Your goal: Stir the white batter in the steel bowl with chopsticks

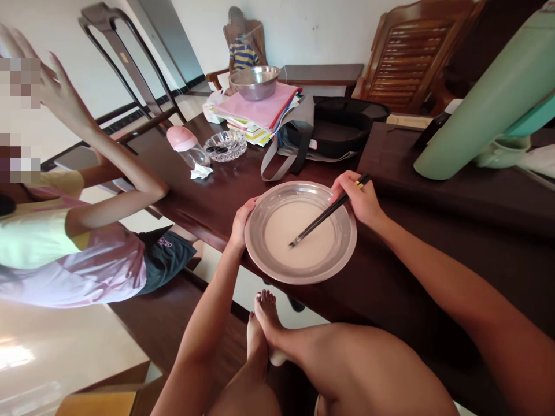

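A wide metal bowl [300, 275] rests at the edge of the dark wooden table, tilted a little in view. Pale, milky liquid [288, 222] covers its bottom. My left hand [243, 224] grips the bowl's left rim, its fingers partly hidden behind the side. In my right hand [361, 199] is a pair of black chopsticks [323, 216] with gold bands, slanting down so that their tips dip into the liquid. That hand is at the bowl's upper right rim; whether it also touches the rim I cannot tell.
Behind the bowl are a grey and black bag [333, 133], a glass ashtray [232, 145], a pink-capped bottle [184, 141] and a steel bowl [255, 84] on a stack of books. A green cylinder [481, 104] leans at right. One person [104, 260] sits close at left, another [243, 55] farther back.
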`<state>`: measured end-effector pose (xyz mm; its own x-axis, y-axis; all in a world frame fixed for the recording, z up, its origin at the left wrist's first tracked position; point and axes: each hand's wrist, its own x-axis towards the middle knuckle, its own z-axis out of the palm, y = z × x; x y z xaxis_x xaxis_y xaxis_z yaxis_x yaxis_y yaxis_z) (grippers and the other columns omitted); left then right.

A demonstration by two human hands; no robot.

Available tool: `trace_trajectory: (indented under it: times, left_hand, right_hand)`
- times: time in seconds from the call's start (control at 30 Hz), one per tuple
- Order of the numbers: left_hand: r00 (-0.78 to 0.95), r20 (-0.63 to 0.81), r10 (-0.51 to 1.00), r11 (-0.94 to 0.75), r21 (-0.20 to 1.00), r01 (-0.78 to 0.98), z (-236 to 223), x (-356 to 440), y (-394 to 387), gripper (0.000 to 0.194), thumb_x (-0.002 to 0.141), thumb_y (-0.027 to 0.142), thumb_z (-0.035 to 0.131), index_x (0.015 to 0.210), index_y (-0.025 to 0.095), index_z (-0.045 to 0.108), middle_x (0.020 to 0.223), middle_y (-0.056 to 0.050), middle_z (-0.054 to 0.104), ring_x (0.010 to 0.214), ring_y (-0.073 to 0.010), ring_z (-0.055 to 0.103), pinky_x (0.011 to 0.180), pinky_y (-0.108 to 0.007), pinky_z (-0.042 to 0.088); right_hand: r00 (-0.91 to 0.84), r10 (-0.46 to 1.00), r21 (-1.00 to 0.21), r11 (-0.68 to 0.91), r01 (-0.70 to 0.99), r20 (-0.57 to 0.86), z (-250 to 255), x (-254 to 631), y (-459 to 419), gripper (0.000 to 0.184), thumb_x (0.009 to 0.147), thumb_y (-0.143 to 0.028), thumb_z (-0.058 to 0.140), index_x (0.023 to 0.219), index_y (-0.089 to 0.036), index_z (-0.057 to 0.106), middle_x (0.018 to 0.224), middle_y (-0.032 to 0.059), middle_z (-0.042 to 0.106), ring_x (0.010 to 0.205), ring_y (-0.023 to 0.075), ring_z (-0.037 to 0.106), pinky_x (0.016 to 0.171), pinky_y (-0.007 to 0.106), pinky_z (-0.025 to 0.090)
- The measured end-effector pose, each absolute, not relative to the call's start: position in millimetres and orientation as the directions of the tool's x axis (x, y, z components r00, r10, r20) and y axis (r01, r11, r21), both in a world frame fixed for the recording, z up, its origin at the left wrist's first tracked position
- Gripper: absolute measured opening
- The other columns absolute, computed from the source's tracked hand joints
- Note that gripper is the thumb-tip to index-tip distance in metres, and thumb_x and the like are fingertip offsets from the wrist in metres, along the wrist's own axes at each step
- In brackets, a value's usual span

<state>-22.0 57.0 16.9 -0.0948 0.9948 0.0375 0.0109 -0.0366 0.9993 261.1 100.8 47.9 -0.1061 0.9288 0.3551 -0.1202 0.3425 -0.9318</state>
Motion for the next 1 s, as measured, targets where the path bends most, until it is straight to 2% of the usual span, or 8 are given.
trace_trajectory:
  times: [0.07, 0.17, 0.33, 0.5, 0.63, 0.7, 0.83, 1.0]
  left_hand:
    - [-0.106, 0.04, 0.994, -0.038, 0.999, 0.016, 16.6, -21.9, 56.6, 0.038, 0.084, 0.043, 0.048, 0.103, 0.018, 0.069, 0.108, -0.004, 0.071, 0.11, -0.0261, 0.06, 0.098, -0.035, 0.044]
    - [-0.099, 0.045, 0.994, -0.044, 0.999, 0.01, 15.4, -22.7, 56.5, 0.037, 0.084, 0.042, 0.048, 0.103, 0.019, 0.07, 0.109, -0.004, 0.071, 0.109, -0.0258, 0.06, 0.099, -0.035, 0.043]
    - [-0.09, 0.036, 0.995, -0.036, 0.999, 0.004, 14.3, -23.8, 58.1, 0.037, 0.084, 0.043, 0.049, 0.103, 0.019, 0.07, 0.109, -0.004, 0.071, 0.109, -0.0262, 0.06, 0.099, -0.036, 0.044]
    - [-0.088, 0.043, 0.995, -0.043, 0.999, 0.012, 14.9, -23.4, 58.2, 0.038, 0.084, 0.044, 0.048, 0.103, 0.02, 0.07, 0.11, -0.004, 0.071, 0.11, -0.026, 0.06, 0.099, -0.035, 0.043]
    - [-0.09, 0.039, 0.995, -0.038, 0.999, 0.013, 14.4, -23.1, 57.6, 0.04, 0.084, 0.046, 0.047, 0.104, 0.019, 0.07, 0.11, -0.004, 0.071, 0.11, -0.0264, 0.06, 0.098, -0.036, 0.045]
    - [-0.087, 0.037, 0.995, -0.037, 0.999, 0.004, 13.7, -23.3, 57.7, 0.04, 0.084, 0.045, 0.047, 0.105, 0.019, 0.069, 0.111, -0.004, 0.071, 0.11, -0.0264, 0.06, 0.097, -0.036, 0.045]
    - [-0.077, 0.038, 0.996, -0.038, 0.999, -0.002, 13.5, -23.8, 58.2, 0.04, 0.084, 0.045, 0.048, 0.106, 0.019, 0.069, 0.112, -0.005, 0.07, 0.112, -0.0265, 0.059, 0.1, -0.036, 0.043]
    - [-0.073, 0.041, 0.996, -0.042, 0.999, -0.006, 14.1, -23.5, 57.9, 0.039, 0.084, 0.043, 0.047, 0.105, 0.019, 0.069, 0.112, -0.004, 0.07, 0.112, -0.0259, 0.059, 0.099, -0.035, 0.043]
  right_hand:
    - [-0.08, 0.924, -0.924, 0.364, -0.115, 0.374, 47.5, 261.7, 101.9, 0.035, 0.081, -0.052, 0.061, 0.068, -0.02, 0.063, 0.05, -0.0025, 0.063, 0.047, 0.0105, 0.062, 0.049, 0.022, 0.047]
    - [-0.008, 0.93, -0.923, 0.363, -0.125, 0.367, 47.7, 262.8, 102.9, 0.038, 0.08, -0.054, 0.061, 0.063, -0.02, 0.059, 0.044, -0.0042, 0.058, 0.041, 0.0097, 0.058, 0.043, 0.021, 0.042]
    - [-0.116, 0.929, -0.934, 0.34, -0.108, 0.352, 48.5, 260.3, 100.3, 0.038, 0.08, -0.053, 0.062, 0.064, -0.019, 0.061, 0.049, -0.0023, 0.063, 0.045, 0.0108, 0.061, 0.047, 0.022, 0.047]
    - [-0.017, 0.935, -0.926, 0.349, -0.141, 0.355, 47.7, 262.7, 102.7, 0.037, 0.08, -0.052, 0.062, 0.061, -0.02, 0.059, 0.044, -0.0041, 0.059, 0.039, 0.0095, 0.057, 0.042, 0.021, 0.043]
    - [-0.105, 0.933, -0.937, 0.336, -0.095, 0.345, 48.8, 262.1, 101.3, 0.038, 0.08, -0.054, 0.061, 0.063, -0.021, 0.061, 0.048, -0.0028, 0.062, 0.044, 0.0112, 0.06, 0.045, 0.023, 0.046]
    - [-0.096, 0.926, -0.929, 0.358, -0.089, 0.366, 48.8, 262.2, 101.5, 0.038, 0.079, -0.056, 0.061, 0.065, -0.021, 0.061, 0.049, -0.0029, 0.062, 0.046, 0.0113, 0.061, 0.048, 0.023, 0.048]
    - [-0.047, 0.938, -0.936, 0.339, -0.1, 0.344, 48.6, 262.7, 102.1, 0.041, 0.08, -0.057, 0.059, 0.06, -0.021, 0.058, 0.044, -0.0039, 0.058, 0.04, 0.0099, 0.057, 0.041, 0.022, 0.042]
    - [-0.11, 0.926, -0.931, 0.351, -0.103, 0.362, 49.7, 262.1, 101.4, 0.038, 0.079, -0.055, 0.061, 0.064, -0.02, 0.061, 0.048, -0.0026, 0.061, 0.045, 0.0107, 0.061, 0.047, 0.023, 0.047]
